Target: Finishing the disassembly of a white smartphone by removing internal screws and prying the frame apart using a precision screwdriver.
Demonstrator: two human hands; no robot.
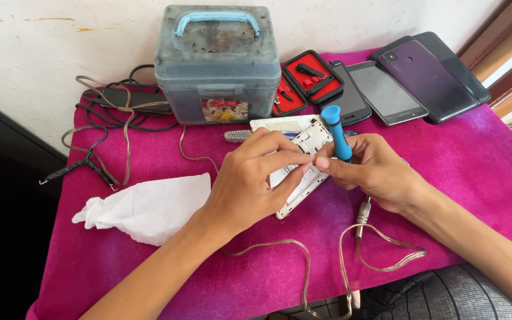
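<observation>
Near the middle of the pink-clothed table (457, 178), the left hand (250, 184) pinches the opened white phone (303, 166), its long axis running toward the far edge, while the right hand (374, 169) grips the blue screwdriver (338, 133) upright over it.

Patterned pink cloth (445, 178), scuffed plastic box (217, 65), glossy phone screens (386, 92), crumpled white tissue (143, 207).

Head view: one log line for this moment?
left hand: holds opened phone | right hand: blue screwdriver on phone | surface: pink cloth | nearby: tissue, toolbox
</observation>
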